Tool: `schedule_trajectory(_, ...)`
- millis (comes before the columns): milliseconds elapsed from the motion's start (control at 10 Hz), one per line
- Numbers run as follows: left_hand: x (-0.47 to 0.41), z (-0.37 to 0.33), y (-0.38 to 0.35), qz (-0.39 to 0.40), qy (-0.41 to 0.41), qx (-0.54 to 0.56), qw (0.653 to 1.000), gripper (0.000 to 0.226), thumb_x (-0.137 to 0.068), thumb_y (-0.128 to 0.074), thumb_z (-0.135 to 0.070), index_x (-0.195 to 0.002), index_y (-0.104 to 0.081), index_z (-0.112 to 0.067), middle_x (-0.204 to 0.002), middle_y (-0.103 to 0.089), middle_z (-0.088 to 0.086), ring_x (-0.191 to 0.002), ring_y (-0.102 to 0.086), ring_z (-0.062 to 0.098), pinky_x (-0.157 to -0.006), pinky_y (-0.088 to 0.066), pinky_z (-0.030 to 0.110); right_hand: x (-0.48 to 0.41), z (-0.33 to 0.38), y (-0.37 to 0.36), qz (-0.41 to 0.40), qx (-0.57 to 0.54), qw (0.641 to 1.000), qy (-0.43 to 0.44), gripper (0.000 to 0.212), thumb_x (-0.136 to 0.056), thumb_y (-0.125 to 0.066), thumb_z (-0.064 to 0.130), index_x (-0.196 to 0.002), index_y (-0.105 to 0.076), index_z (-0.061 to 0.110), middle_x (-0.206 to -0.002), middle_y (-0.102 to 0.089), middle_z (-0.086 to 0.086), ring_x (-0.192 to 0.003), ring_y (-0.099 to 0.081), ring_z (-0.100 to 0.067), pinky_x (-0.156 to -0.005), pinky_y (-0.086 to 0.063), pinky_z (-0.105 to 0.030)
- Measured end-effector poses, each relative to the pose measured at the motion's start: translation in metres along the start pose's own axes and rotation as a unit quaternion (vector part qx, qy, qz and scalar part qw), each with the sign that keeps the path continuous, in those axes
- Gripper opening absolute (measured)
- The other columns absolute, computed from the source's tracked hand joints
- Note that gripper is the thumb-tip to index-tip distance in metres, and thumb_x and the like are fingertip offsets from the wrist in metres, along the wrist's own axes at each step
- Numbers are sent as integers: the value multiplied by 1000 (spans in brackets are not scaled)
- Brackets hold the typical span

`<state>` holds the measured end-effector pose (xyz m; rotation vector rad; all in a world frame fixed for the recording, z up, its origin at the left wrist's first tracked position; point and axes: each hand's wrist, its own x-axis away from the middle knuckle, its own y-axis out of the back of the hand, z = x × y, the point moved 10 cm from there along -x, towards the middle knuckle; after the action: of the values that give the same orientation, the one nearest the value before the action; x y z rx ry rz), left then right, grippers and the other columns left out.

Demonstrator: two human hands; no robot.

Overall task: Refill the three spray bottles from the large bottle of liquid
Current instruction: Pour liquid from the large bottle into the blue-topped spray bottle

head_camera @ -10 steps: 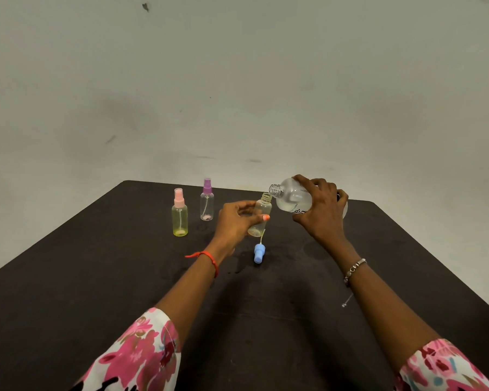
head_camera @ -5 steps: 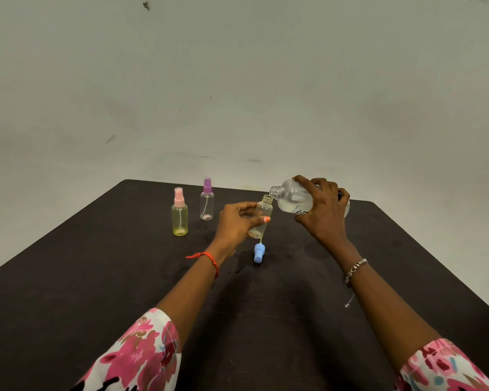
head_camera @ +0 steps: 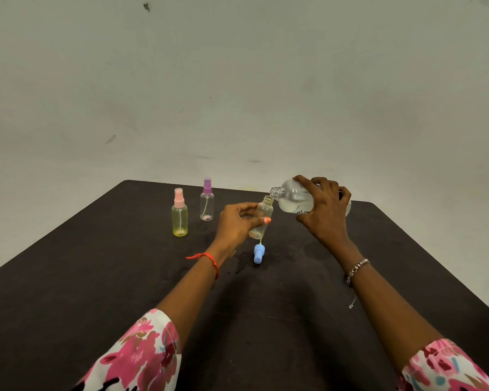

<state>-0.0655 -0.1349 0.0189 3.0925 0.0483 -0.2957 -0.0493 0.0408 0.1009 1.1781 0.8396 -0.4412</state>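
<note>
Clear plastic sits under my fingers on both sides. My left hand (head_camera: 237, 221) is wrapped around a small uncapped spray bottle (head_camera: 261, 218), thumb across its front with the orange nail showing and the other fingers curled behind it, and I hold it lifted off the table, leaning a little to the right so its threaded neck points up toward the other bottle. My right hand (head_camera: 326, 210) grips the large bottle of liquid (head_camera: 292, 197) from above, fingers spread over its body, with the bottle tipped almost onto its side and its open mouth just above and touching or nearly touching the small bottle's rim; I cannot tell from this far whether liquid is running between them. Some clear liquid lies in the lower side of the large bottle. Just below the small bottle, a blue spray cap (head_camera: 258, 253) lies on the dark table (head_camera: 96, 277) with its thin dip tube pointing up toward the bottle's base. Further left, well apart from my hands, a yellow spray bottle with a pink cap (head_camera: 179, 214) stands upright, and just beside it, a little farther back, a clear spray bottle with a purple cap (head_camera: 207, 201) also stands upright. An orange thread (head_camera: 206, 259) circles my left wrist, a beaded bracelet (head_camera: 356, 269) my right, and floral sleeves (head_camera: 141, 354) cover both forearms near me.
</note>
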Motion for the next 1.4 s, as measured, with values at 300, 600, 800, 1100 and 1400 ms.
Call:
schedule_trajectory(300,1,0,-1,2,-1,-1,1000,46,-69,-77,-8,-113,-62,-7,-109,-67,13,-101,-65,23,-85,-55,42,0,0,0,-4,4,1000,4,70,-57,-74,14,-123,-53,25,-113,-55,-10,-107,-47,-31,-91,-19,-37)
schedule_trajectory(600,2,0,0,2,-2,1,1000,46,-69,-77,-7,-113,-63,-7,-109,-68,13,-101,-65,23,-86,-55,42,0,1,1,-7,10,1000,10,69,-57,-74,14,-122,-52,25,-112,-55,-10,-107,-48,-31,-92,-20,-39)
schedule_trajectory(800,2,0,0,3,0,-3,1000,46,-69,-77,-8,-113,-62,-7,-109,-68,13,-101,-65,23,-86,-55,41,1,1,2,-14,19,1000,17,70,-56,-74,15,-122,-52,26,-111,-56,-9,-105,-49,-31,-90,-17,-36)
schedule_trajectory(1100,3,-1,-1,3,-3,-3,1000,45,-69,-77,-8,-112,-63,-8,-107,-68,12,-97,-65,20,-78,-56,32,0,2,2,-13,20,999,21,69,-57,-75,15,-122,-52,26,-112,-56,-10,-106,-49,-31,-90,-17,-35)
schedule_trajectory(1400,3,-1,1,-1,-1,-4,1000,47,-68,-78,-9,-113,-63,-7,-108,-68,13,-100,-66,22,-83,-55,36,-1,3,4,-14,20,999,26,68,-58,-73,18,-122,-52,25,-112,-56,-11,-107,-49,-32,-91,-17,-35)
